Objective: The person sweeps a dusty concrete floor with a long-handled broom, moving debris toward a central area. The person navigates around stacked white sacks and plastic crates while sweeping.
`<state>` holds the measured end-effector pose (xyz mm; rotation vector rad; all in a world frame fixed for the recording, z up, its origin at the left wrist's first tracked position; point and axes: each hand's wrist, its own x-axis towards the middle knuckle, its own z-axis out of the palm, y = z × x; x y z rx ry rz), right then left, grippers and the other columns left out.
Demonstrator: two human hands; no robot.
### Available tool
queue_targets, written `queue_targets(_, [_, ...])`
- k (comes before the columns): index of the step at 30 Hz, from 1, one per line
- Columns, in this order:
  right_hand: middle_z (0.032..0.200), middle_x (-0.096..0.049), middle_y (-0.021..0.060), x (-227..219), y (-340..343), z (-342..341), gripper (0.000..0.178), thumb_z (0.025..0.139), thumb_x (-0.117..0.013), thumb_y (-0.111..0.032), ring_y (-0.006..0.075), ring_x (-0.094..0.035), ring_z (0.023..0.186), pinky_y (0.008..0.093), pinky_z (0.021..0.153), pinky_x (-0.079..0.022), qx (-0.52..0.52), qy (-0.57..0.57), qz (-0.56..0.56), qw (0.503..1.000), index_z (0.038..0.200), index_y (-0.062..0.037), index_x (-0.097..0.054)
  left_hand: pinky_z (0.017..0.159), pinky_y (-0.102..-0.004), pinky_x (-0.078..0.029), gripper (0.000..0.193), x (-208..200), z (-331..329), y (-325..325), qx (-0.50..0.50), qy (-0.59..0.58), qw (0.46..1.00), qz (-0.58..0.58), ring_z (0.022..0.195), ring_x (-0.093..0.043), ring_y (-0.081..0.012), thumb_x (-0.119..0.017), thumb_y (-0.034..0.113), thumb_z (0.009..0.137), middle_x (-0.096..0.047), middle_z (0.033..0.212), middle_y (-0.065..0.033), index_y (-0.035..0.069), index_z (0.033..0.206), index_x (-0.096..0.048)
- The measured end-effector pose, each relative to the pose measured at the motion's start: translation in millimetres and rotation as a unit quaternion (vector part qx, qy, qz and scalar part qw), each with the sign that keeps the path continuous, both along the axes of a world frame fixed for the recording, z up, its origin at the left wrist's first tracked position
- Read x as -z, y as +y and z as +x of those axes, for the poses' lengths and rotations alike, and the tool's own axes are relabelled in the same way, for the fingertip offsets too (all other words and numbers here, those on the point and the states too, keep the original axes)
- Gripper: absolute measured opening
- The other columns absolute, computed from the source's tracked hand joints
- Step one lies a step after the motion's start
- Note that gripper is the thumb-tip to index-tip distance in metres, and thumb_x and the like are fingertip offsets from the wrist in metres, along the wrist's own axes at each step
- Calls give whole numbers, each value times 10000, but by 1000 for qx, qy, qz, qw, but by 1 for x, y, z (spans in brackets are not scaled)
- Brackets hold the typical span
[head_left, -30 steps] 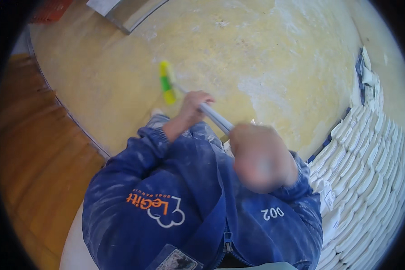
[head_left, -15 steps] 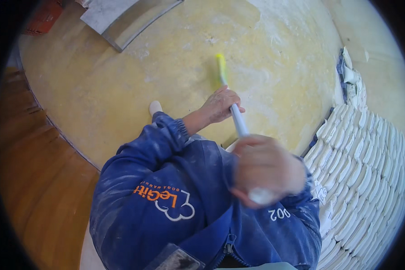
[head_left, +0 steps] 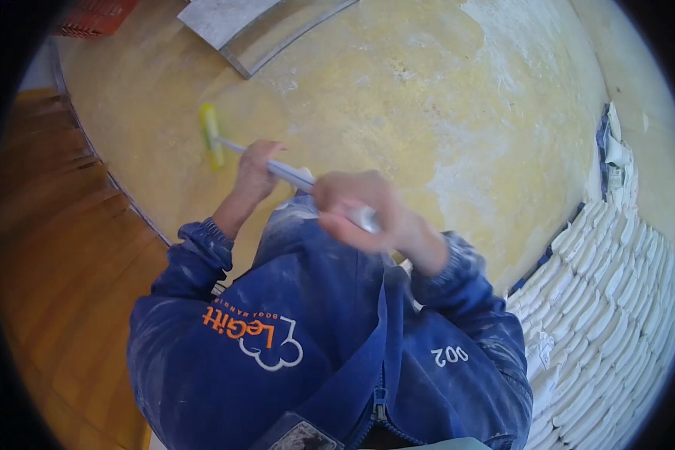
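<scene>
Both my hands hold a long-handled broom with a pale handle [head_left: 296, 178] and a narrow yellow-green head [head_left: 211, 136]. My left hand [head_left: 258, 169] is wrapped round the handle partway down, nearer the head. Around the upper end of the handle, close to my chest, my right hand [head_left: 361, 211] is closed; it is blurred by motion. The broom head is at the floor, ahead and to the left, and also smeared. Whether its bristles touch the floor I cannot tell.
White filled sacks [head_left: 607, 322] are piled in rows at the right. A metal-edged stand [head_left: 236, 26] and a red crate [head_left: 97, 19] are at the far left. A brown panelled surface [head_left: 67, 247] runs along the left side. Whitish powder marks the yellow floor [head_left: 367, 105].
The broom head has swung from straight ahead to the left. My left hand has moved left and my right hand forward and left, both still on the handle.
</scene>
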<state>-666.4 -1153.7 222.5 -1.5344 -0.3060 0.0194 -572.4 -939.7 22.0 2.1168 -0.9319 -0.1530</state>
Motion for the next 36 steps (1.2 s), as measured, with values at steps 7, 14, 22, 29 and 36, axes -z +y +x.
queue_targets(7, [650,-563,91,-100,-18,-3,117,725,-652,-40,302,-561,594,404,565,-429,-110,33,-198,974,656,-58,-560,732,-432,-467,91,-15,-50,-141,150,102,962,-205,820,-619,-301,-666,168,716,-629,787,-70,133,785,-618])
queue_targets(14, [711,-615,147,-19,-15,29,114,738,-667,-137,364,-596,661,430,612,-472,-49,93,-333,937,736,-47,-597,735,-437,-459,82,17,-4,-217,258,134,933,-210,803,-619,-279,-643,212,746,-622,776,-64,157,782,-595])
queue_targets(22, [656,-591,96,-167,-80,31,117,763,-656,-45,259,-593,597,359,519,-447,-59,-202,-71,975,667,-54,-591,616,-406,-481,113,-118,24,-167,263,117,955,-71,721,-622,-330,-676,105,743,-612,724,-102,127,810,-587])
queue_targets(29, [656,-547,108,-21,-169,89,176,814,-623,-22,239,-509,599,343,563,-398,-9,58,-6,998,669,-4,-524,636,-423,-476,76,-8,101,-163,60,157,985,33,729,-616,-364,-621,72,798,-606,749,-147,61,855,-573])
queue_targets(36, [625,-566,78,-82,-317,82,153,743,-649,-7,212,-538,530,338,525,-395,26,33,-98,994,644,-51,-540,631,-352,-450,139,-5,74,-380,183,184,952,-161,709,-569,-255,-644,-6,732,-574,764,-99,65,826,-571])
